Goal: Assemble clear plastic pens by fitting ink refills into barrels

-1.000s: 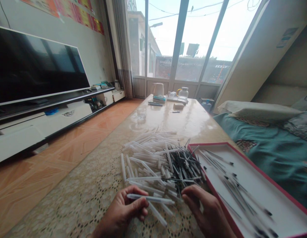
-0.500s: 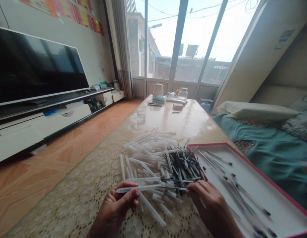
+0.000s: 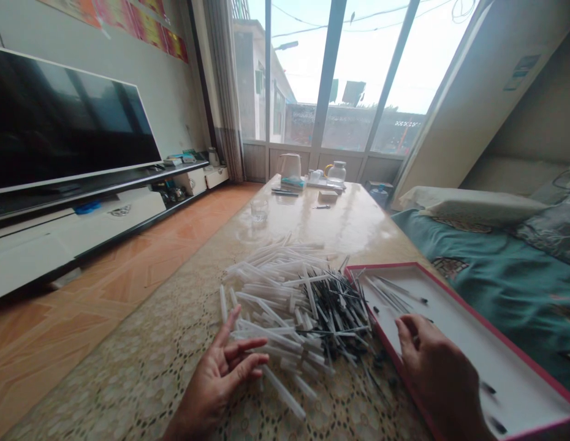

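Note:
My left hand [image 3: 225, 375] is open over the table, fingers spread, beside a heap of translucent white plastic tubes [image 3: 273, 291]. Nothing is held in it. Over the shallow white tray with a pink-red rim [image 3: 503, 367] is my right hand [image 3: 434, 370], its fingers curled together; what they pinch, if anything, is hidden. Several thin rods with black ends [image 3: 390, 294] lie in the tray, partly covered by that hand. Between the tubes and the tray is a tangled pile of thin black sticks [image 3: 340, 309].
The long table [image 3: 147, 361] has a patterned cover. Farther back are a drinking glass [image 3: 259, 211], a small box [image 3: 328, 196], and a glass jug [image 3: 337, 173]. A sofa with a teal cover [image 3: 487, 263] is at the right; a TV cabinet [image 3: 105, 214] runs along the left.
My left hand has let go of the white tube and opened. My right hand has moved right, from the black sticks to over the tray.

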A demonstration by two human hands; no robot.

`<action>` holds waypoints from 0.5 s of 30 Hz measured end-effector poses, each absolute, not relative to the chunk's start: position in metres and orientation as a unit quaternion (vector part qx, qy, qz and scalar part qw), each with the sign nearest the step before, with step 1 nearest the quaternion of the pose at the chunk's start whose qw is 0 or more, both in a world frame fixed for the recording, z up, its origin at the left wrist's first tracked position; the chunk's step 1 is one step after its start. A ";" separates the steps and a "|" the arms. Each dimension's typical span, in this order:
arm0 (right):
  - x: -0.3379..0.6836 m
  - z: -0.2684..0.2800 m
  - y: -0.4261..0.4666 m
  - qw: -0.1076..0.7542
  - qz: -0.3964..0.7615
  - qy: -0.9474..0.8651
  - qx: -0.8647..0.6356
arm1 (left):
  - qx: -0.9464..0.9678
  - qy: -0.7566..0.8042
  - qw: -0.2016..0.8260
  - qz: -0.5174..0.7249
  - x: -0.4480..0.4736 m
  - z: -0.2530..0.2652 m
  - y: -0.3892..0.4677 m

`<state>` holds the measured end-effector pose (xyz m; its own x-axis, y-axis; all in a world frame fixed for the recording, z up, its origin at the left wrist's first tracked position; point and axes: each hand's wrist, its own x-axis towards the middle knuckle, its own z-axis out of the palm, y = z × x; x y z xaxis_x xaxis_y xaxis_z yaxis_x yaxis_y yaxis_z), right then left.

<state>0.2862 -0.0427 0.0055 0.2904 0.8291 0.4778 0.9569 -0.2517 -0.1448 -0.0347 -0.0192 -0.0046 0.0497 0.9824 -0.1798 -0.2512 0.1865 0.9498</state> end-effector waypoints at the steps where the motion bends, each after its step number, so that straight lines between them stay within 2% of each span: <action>1: 0.293 0.005 -0.043 0.184 -0.166 -0.576 -0.779 | 0.396 0.467 0.607 0.507 -0.035 -0.003 -0.020; 8: 0.329 -0.008 -0.048 0.011 -0.251 -0.571 -0.782 | 0.443 0.454 0.600 0.486 -0.042 -0.012 -0.016; 15: 0.355 -0.028 -0.053 -0.024 -0.169 -0.567 -0.806 | 0.445 0.455 0.600 0.484 -0.042 -0.019 -0.016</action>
<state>0.3546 -0.0525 -0.0275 0.3005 0.9214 0.2464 0.9055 -0.3568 0.2298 -0.0420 -0.0161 -0.0192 0.1171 0.9865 -0.1148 -0.1762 0.1344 0.9751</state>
